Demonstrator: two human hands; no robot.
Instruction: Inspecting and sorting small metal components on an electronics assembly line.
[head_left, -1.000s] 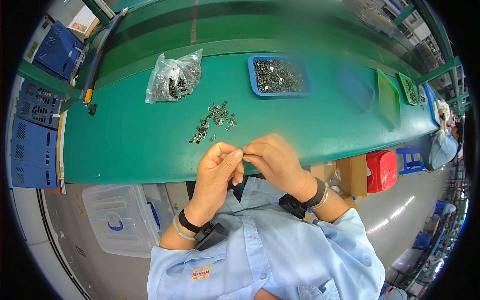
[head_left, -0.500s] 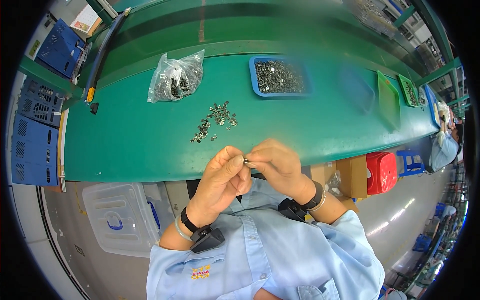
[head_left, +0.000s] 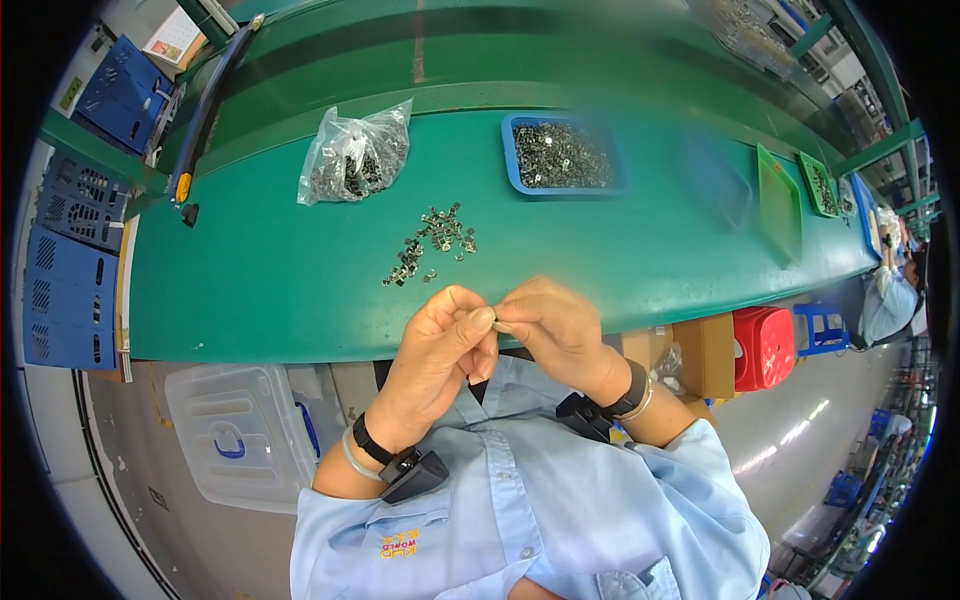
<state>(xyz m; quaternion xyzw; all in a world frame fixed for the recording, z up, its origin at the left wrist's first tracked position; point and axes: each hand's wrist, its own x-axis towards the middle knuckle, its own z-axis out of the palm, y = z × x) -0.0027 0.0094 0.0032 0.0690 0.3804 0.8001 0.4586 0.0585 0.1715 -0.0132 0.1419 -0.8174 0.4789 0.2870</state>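
Work looks to be partway along, judging from how things lie: left hand [head_left: 447, 335] and right hand [head_left: 553, 325] meet at the fingertips just above the near edge of the counter [head_left: 290, 290], each with thumb and finger pinched together on one small piece [head_left: 497, 319], of which barely a dark sliver shows, so its shape and condition cannot be told. Left to handle, it seems, is the loose scatter of metal parts [head_left: 440, 228], lying on the counter between the hands and its far edge. Nearer that far edge, a clear plastic bag [head_left: 337, 137] with more parts inside stands left of the scatter, and a blue tray [head_left: 512, 165] full of similar parts sits to its right; whether either load counts as finished cannot be judged. For moving, there is broad room from the scatter to the counter's left edge, and again rightward from the blue tray toward the green tray [head_left: 780, 205] by the right end. The tightest margin is at the near edge, with the wrists beyond it, while the scatter's lower tip reaches close to the left hand.
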